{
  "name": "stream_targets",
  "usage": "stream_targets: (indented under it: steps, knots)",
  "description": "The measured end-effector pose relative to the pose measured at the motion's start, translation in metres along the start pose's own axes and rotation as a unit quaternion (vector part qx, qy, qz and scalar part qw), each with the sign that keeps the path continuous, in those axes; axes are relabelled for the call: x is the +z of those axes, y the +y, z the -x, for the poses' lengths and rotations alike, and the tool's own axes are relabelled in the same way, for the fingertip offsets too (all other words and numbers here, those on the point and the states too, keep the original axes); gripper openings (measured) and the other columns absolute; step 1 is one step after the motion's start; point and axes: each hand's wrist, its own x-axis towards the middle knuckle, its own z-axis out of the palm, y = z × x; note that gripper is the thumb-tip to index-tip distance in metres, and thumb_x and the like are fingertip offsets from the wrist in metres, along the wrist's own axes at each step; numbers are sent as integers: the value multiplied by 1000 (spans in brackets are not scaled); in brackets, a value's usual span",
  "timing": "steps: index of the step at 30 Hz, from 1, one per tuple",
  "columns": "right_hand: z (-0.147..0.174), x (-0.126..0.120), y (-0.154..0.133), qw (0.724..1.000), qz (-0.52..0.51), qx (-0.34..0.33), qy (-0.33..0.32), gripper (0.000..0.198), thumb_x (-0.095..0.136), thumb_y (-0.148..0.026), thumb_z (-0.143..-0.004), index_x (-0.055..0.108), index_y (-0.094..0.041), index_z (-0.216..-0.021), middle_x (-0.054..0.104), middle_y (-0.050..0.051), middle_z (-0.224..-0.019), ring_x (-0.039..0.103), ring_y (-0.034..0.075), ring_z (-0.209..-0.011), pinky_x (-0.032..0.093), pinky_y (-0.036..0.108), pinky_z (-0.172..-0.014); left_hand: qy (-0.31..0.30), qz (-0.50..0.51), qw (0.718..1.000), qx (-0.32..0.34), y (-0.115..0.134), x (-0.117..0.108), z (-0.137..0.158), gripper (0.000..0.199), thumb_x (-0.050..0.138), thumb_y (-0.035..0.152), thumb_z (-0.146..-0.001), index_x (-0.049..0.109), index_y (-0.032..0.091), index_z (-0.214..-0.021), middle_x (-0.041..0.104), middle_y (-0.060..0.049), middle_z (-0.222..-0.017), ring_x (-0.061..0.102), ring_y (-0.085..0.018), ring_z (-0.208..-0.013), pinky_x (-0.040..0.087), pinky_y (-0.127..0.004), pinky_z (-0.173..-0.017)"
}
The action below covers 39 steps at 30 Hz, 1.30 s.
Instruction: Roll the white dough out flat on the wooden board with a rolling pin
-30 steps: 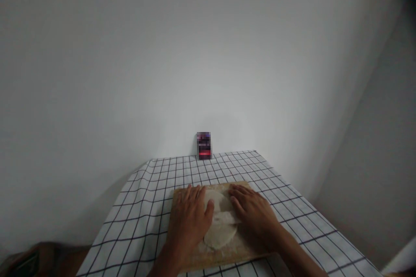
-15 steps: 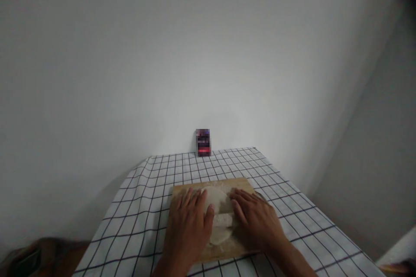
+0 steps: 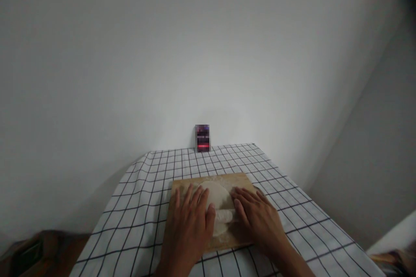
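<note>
A floury rolling pin [image 3: 225, 216] lies crosswise over a flat, pale round of dough [image 3: 216, 194] on a wooden board [image 3: 238, 178]. My left hand [image 3: 191, 220] rests palm down over the pin's left part, fingers stretched forward and spread, thumb beside the bare middle of the pin. Over its right part lies my right hand [image 3: 258, 214], also palm down, with fingers extended and angled inward. Both ends of the pin are hidden under my hands. Dough shows in front of and behind the pin.
A checked white cloth [image 3: 136, 212] covers the table. At its far edge a small dark box-like item [image 3: 203, 138], blurred out, stands by the wall. Part of a round rim [image 3: 259, 191] shows behind my right hand. A brown object [image 3: 32, 251] sits low at left.
The whole scene sits slightly higher in the view. Both hands stay on the rolling pin, with little visible movement over the dough.
</note>
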Motion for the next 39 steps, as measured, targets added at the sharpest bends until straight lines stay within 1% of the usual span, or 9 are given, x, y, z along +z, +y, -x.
stream_targets:
  steps: [5, 8, 11, 15, 21, 25, 28, 34, 39]
  knots:
    - [13, 4, 1, 1000, -9, -1, 14, 44, 38, -33, -111, 74, -31, -136, 70, 4, -147, 60, 26, -143, 42, 56, -125, 0, 21, 1000, 14, 1, -2, 3, 42, 46, 35, -110, 61, 24, -147, 63, -6, -156, 51, -31, -151, 29, -65, -130]
    - [-6, -3, 0, 1000, 0, 13, -7, 43, 38, -30, -110, 75, -26, -132, 71, 7, -146, 63, 26, -140, 43, 53, -123, -39, 26, 999, -6, -2, -4, -16, 40, 46, 35, -109, 66, 21, -142, 66, -8, -152, 51, -35, -151, 32, -68, -127]
    - [-30, -11, -1, 999, -6, 24, -22, 42, 38, -32, -112, 76, -23, -126, 73, 7, -144, 68, 24, -132, 53, 41, -111, -93, 23, 994, -42, -5, -6, -43, 42, 47, 34, -109, 66, 17, -142, 64, -12, -154, 49, -39, -152, 36, -68, -123]
    - [-41, -12, 1, 999, -13, 28, -26, 43, 36, -35, -112, 77, -23, -120, 76, 7, -138, 71, 23, -126, 55, 36, -105, -106, 17, 992, -66, -6, -7, -58, 43, 46, 34, -108, 66, 18, -142, 64, -14, -153, 51, -41, -150, 39, -69, -120]
    - [4, -9, -8, 1000, 6, 8, -1, 45, 35, -32, -111, 75, -25, -130, 69, 7, -149, 59, 28, -144, 38, 55, -125, -65, 10, 997, -31, 1, -10, -22, 45, 45, 35, -108, 64, 21, -146, 62, -11, -156, 47, -37, -154, 27, -70, -128]
    - [43, -9, -19, 1000, 1, 6, 28, 47, 35, -35, -112, 71, -26, -139, 65, 7, -154, 58, 29, -146, 39, 57, -125, -59, 23, 998, -2, 2, -13, 11, 50, 38, 36, -110, 57, 21, -154, 52, -8, -166, 42, -34, -157, 30, -68, -128]
    - [54, -9, -24, 999, -9, 5, 34, 47, 37, -39, -111, 69, -27, -143, 65, 6, -153, 59, 29, -144, 40, 59, -124, -52, 29, 998, 11, 1, -13, 22, 52, 37, 35, -111, 51, 20, -159, 47, -10, -168, 42, -32, -157, 33, -65, -128]
    - [8, -13, -12, 1000, 2, 17, -5, 43, 37, -36, -113, 76, -28, -128, 69, 5, -149, 57, 28, -145, 30, 59, -128, -94, 18, 995, -3, -2, -10, -16, 49, 38, 33, -111, 58, 17, -153, 59, -14, -159, 53, -33, -150, 31, -66, -128]
    - [-56, -17, 8, 998, -6, 18, -55, 47, 33, -38, -113, 76, -20, -120, 78, 10, -129, 71, 22, -122, 49, 34, -106, -121, -5, 991, -53, -2, -8, -61, 43, 44, 34, -108, 66, 21, -143, 67, -13, -150, 58, -38, -144, 38, -71, -120]
